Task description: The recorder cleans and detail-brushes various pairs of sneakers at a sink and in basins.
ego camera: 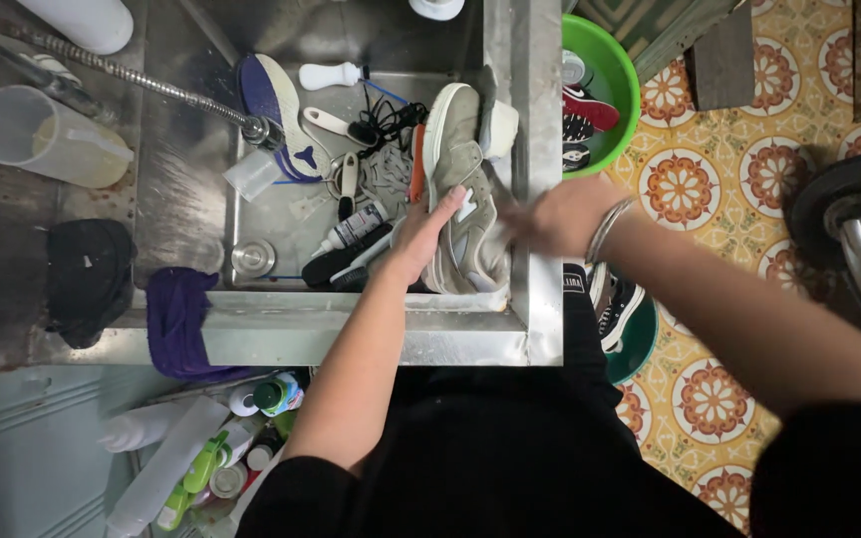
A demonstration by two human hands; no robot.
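Observation:
A grey-olive sneaker [460,159] lies in the steel sink [301,329], sole side to the right, toe pointing away from me. My left hand [421,234] grips its side near the heel. My right hand [555,214], blurred and wearing metal bangles, presses against the shoe's heel area at the sink's right wall; whether it holds a cloth or brush is hidden. Beside the shoe lie a grey laceless shoe upper [386,174], black laces [391,120] and an orange-handled brush [417,164].
In the sink lie a blue-and-white insole [281,110], white brushes [331,75], a small bottle [351,229] and a black brush [336,267]. A green basin [615,70] with shoes stands right. A measuring jug [42,134], black cloth [87,274], purple cloth [179,319] and spray bottles [201,458] are left.

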